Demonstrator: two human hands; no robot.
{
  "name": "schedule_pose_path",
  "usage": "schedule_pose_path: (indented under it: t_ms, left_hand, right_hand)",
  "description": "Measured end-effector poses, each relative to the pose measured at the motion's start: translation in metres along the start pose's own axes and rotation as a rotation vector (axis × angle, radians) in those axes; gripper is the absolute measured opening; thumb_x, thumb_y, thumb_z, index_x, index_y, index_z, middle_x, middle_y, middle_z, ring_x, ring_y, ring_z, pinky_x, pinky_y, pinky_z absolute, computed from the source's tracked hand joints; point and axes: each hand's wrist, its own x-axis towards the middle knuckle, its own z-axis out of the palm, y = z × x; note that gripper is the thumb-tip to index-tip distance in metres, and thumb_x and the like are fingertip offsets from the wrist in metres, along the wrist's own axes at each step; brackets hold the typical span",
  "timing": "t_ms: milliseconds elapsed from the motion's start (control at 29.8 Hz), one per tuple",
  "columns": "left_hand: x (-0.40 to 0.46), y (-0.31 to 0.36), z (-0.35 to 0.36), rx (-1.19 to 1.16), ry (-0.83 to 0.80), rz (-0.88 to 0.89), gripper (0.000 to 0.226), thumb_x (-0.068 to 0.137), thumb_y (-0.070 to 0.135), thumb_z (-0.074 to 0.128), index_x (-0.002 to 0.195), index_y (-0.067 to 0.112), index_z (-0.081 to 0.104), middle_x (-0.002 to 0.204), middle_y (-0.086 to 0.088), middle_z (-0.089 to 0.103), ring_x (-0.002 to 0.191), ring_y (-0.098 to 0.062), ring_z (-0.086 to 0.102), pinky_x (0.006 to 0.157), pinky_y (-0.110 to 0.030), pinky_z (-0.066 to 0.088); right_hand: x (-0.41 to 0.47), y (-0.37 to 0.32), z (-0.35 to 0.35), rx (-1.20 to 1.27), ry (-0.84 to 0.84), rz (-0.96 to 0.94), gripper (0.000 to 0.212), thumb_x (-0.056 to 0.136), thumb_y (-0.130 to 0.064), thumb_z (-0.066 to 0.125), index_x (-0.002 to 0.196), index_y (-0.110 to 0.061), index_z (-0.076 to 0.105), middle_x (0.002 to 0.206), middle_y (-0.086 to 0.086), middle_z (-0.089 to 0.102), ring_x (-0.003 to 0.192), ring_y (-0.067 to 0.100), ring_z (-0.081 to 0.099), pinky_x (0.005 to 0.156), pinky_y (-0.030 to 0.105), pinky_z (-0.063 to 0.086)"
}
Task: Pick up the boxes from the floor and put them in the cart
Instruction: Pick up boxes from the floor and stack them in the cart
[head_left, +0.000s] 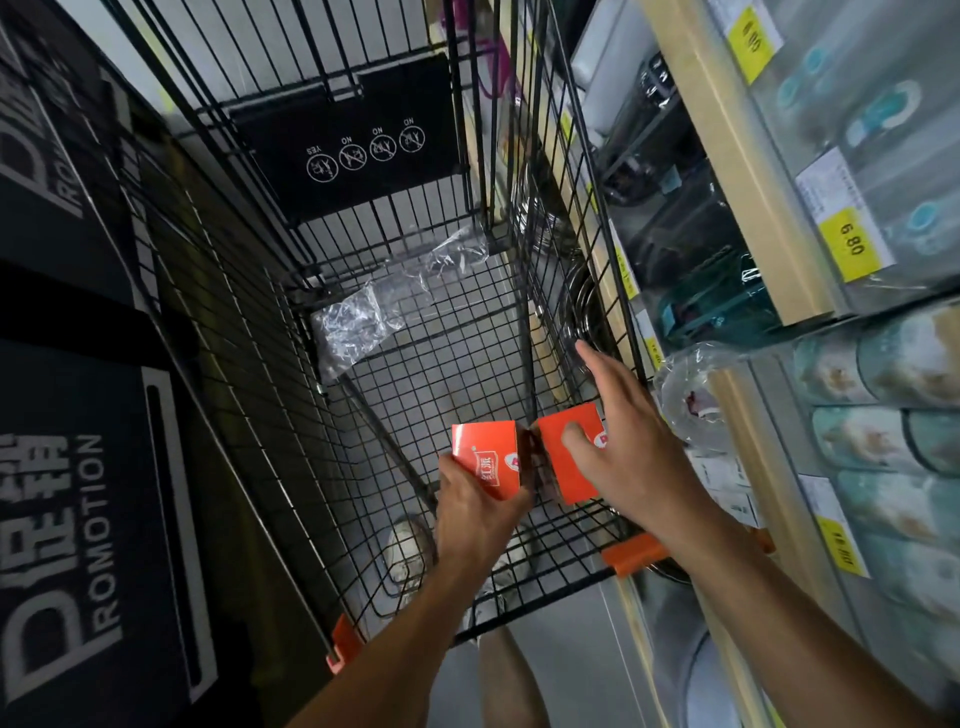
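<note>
Hands first: your left hand (475, 506) grips one red box (488, 457) from below, fingers curled round its lower end. Your right hand (621, 441) lies on the second box (569, 452) with the thumb pressed on its red face and the index finger stretched straight out toward the cart's right wall; whether the other fingers wrap behind the carton you cannot tell, since the palm covers that edge. Both boxes hang inside the cart (249, 332), above its wire floor near your end, side by side and almost touching at their inner corners.

Judging by how easily each sits in one hand, they are light, stiff cardboard cartons. The printed faces look smooth, so they may slide under a flat thumb; hold them across opposite faces or by an edge, not by a corner. Cardboard like this should take a short drop onto the mesh, though a corner could dent.

Farther out, crumpled clear plastic (374, 306) lies on the cart floor toward the far end. A shoe (408, 551) shows through the mesh below. Shelves (727, 156) with yellow price tags run along your right, a dark promotion sign (78, 519) along your left.

Hidden: the floor where any remaining boxes would lie is out of view, and the box print is too small to read.
</note>
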Motion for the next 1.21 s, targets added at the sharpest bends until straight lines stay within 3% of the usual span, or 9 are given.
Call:
schedule_pose_path:
  t_ms: [168,302,403,537,604,672,839,1108,1209]
  left_hand:
    - [-0.007,0.006,0.028,-0.021,-0.078,0.025,0.092,0.077,0.046,0.08,0.142,0.014,0.023,0.135,-0.005,0.042,0.121,-0.023,0.051,0.099,-0.043,0.05]
    - [-0.007,0.006,0.037,0.029,-0.119,0.007,0.102,0.084,0.048,0.075,0.152,0.007,0.01,0.145,-0.013,0.036,0.132,-0.03,0.045,0.108,-0.048,0.045]
    - [0.0,0.002,0.027,-0.005,-0.205,0.001,0.092,0.086,0.046,0.074,0.148,0.01,0.016,0.142,-0.01,0.041,0.13,-0.027,0.047,0.107,-0.039,0.044]
    - [0.008,0.006,-0.002,0.111,-0.214,0.022,0.059,0.092,0.046,0.065,0.138,0.018,0.041,0.136,-0.004,0.055,0.118,-0.02,0.058,0.1,-0.039,0.052]
    - [0.007,0.016,-0.023,0.123,-0.182,0.064,0.051,0.094,0.045,0.062,0.136,0.02,0.047,0.132,-0.002,0.059,0.107,-0.017,0.064,0.089,-0.04,0.059]
    - [0.002,0.035,-0.051,0.132,-0.15,0.135,0.047,0.095,0.041,0.062,0.136,0.021,0.05,0.13,0.001,0.06,0.1,-0.015,0.065,0.082,-0.035,0.059]
    - [-0.024,0.103,-0.14,0.153,-0.114,0.361,0.051,0.097,0.038,0.063,0.142,0.024,0.046,0.144,0.006,0.05,0.126,-0.006,0.05,0.108,-0.035,0.046]
    - [-0.086,0.217,-0.286,0.473,0.061,0.809,0.064,0.096,0.047,0.06,0.151,0.029,0.035,0.156,0.007,0.036,0.141,-0.011,0.035,0.118,-0.047,0.035]
    - [-0.112,0.25,-0.325,0.604,0.159,0.932,0.068,0.095,0.056,0.054,0.154,0.03,0.031,0.159,0.006,0.033,0.148,-0.013,0.026,0.121,-0.048,0.029]
  right_hand:
    - [0.0,0.002,0.002,-0.001,-0.006,0.017,0.077,0.095,-0.031,0.056,0.159,-0.04,0.014,0.164,-0.013,0.021,0.146,0.009,0.028,0.097,0.028,0.033]
    - [-0.001,0.007,0.005,0.001,-0.006,0.018,0.074,0.096,-0.032,0.055,0.159,-0.038,0.016,0.163,-0.011,0.023,0.146,0.01,0.029,0.105,0.032,0.039]
    - [0.0,0.008,0.005,0.016,-0.029,0.035,0.072,0.096,-0.033,0.054,0.158,-0.038,0.017,0.163,-0.012,0.023,0.145,0.011,0.032,0.107,0.042,0.047]
    - [0.003,-0.003,0.0,0.016,-0.035,0.02,0.073,0.095,-0.03,0.055,0.159,-0.035,0.02,0.163,-0.014,0.024,0.146,0.009,0.03,0.112,0.036,0.038]
    - [0.006,-0.015,-0.008,-0.009,-0.043,0.008,0.071,0.096,-0.032,0.054,0.159,-0.033,0.021,0.163,-0.014,0.024,0.146,0.009,0.029,0.111,0.034,0.034]
    - [0.008,-0.03,-0.021,-0.023,-0.043,-0.014,0.07,0.097,-0.033,0.055,0.159,-0.032,0.021,0.164,-0.013,0.024,0.147,0.011,0.029,0.111,0.034,0.032]
    - [0.012,-0.082,-0.067,-0.082,-0.047,-0.09,0.069,0.099,-0.036,0.053,0.159,-0.033,0.02,0.164,-0.012,0.025,0.147,0.014,0.031,0.114,0.039,0.035]
    - [-0.001,-0.173,-0.158,-0.116,0.053,-0.261,0.067,0.098,-0.042,0.055,0.158,-0.033,0.026,0.161,-0.011,0.032,0.142,0.015,0.04,0.11,0.042,0.044]
    - [-0.013,-0.2,-0.191,-0.137,0.088,-0.319,0.066,0.099,-0.048,0.053,0.158,-0.031,0.027,0.162,-0.008,0.032,0.144,0.017,0.038,0.115,0.042,0.04]
